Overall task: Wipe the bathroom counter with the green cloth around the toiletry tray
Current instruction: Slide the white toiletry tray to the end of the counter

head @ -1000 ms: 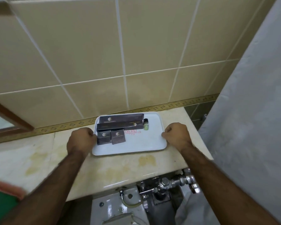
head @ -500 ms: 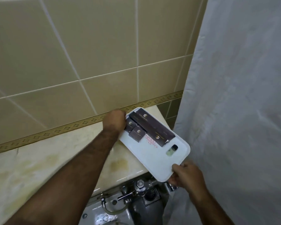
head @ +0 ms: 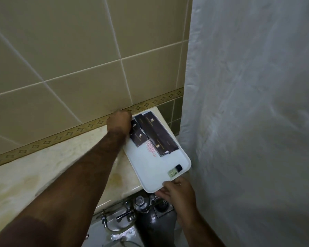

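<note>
The white toiletry tray (head: 157, 168) lies turned lengthwise at the right end of the beige marble counter (head: 43, 175), its near end jutting past the counter's front edge. On it are several dark boxes (head: 155, 134) and a small bottle (head: 175, 170) that lies near the tray's near end. My left hand (head: 119, 122) grips the tray's far corner by the wall. My right hand (head: 175, 192) holds the tray's near edge. The green cloth is not in view.
A white shower curtain (head: 253, 122) hangs close on the right. Chrome flush fittings (head: 137, 207) and a toilet sit below the counter's front edge. Beige wall tiles with a patterned border (head: 61, 138) back the counter, which shows yellowish stains (head: 116, 177).
The tray has been swung from crosswise to lengthwise and shifted to the counter's right end. My left hand went to the wall side, my right hand to the near edge. The view panned right.
</note>
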`<state>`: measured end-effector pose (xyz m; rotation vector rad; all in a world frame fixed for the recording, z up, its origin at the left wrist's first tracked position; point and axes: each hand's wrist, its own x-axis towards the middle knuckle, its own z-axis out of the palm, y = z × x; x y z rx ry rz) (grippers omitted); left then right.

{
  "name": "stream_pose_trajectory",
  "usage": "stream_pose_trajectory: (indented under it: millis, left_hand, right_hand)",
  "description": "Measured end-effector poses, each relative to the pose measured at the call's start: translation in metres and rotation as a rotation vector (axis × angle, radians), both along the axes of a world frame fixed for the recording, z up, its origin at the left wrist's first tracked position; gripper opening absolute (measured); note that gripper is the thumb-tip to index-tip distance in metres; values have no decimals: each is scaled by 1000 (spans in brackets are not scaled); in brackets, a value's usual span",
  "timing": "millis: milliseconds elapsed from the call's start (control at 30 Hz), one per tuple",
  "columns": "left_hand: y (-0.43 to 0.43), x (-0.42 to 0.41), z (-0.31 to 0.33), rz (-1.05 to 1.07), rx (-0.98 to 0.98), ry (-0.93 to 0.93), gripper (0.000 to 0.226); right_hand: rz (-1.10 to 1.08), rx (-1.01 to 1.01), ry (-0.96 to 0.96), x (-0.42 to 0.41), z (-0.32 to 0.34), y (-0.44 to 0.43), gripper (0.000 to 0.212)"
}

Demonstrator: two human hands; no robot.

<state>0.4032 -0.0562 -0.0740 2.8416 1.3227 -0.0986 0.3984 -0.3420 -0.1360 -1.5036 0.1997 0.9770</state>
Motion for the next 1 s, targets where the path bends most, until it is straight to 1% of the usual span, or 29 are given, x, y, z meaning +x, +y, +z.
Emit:
stream_pose_trajectory:
  millis: [100, 200, 267, 300, 333, 400, 433, 467, 500, 533, 567, 600, 633, 667, 700, 733, 867, 1000]
  left_hand:
    - [4, 1, -2, 16, 0, -35, 22]
    - [-1, 1, 1, 7, -18, -59, 23]
    - [-3, -2, 1, -16, -24, -81, 23]
    - [-5, -5, 1, -26, -30, -103, 24]
    - [-8, -9, 3, -33, -39, -142, 25]
    - [-10, -22, 5, -38, -71, -223, 31]
    - [-13, -28, 6, -56, -74, -248, 36]
    - [-14, -38, 8, -87, -71, -262, 42]
    - [-16, -48, 11, -121, -66, -257, 48]
    - [-18, -59, 15, -150, -57, -253, 54]
    - [-20, -72, 21, -170, -54, -245, 60]
    - [-21, -83, 26, -185, -53, -246, 65]
    - [-21, -98, 32, -182, -46, -248, 70]
    - [-20, -114, 39, -171, -30, -257, 73]
    - [-17, -132, 46, -152, -7, -267, 76]
    - [-13, -151, 54, -125, 18, -276, 78]
    - [10, -234, 81, 10, 84, -276, 82]
    - [33, -327, 102, 146, 124, -284, 83]
  right_hand:
    - [22, 36, 2, -6, -3, 6, 13]
    - [60, 27, 28, -8, 3, 13, 13]
    - [90, -23, 27, -7, 10, 12, 16]
    - [155, -83, -35, -7, 15, 10, 21]
    - [264, -192, -174, -4, 19, 8, 29]
    - [457, -453, -621, 4, 30, 8, 49]
    - [477, -547, -850, 11, 38, 11, 55]
    - [476, -578, -1030, 16, 51, 18, 54]
    - [482, -544, -1160, 19, 64, 28, 47]
    - [520, -489, -1249, 22, 77, 41, 35]
    - [595, -432, -1300, 24, 88, 56, 26]
    - [696, -417, -1338, 27, 97, 71, 39]
    - [809, -420, -1389, 27, 106, 87, 58]
    - [889, -435, -1454, 26, 116, 102, 73]
    - [939, -442, -1524, 22, 124, 116, 82]
    - [973, -441, -1585, 15, 132, 130, 86]
    - [1026, -401, -1717, -28, 153, 170, 90]
    - [1079, -283, -1788, -102, 169, 211, 89]
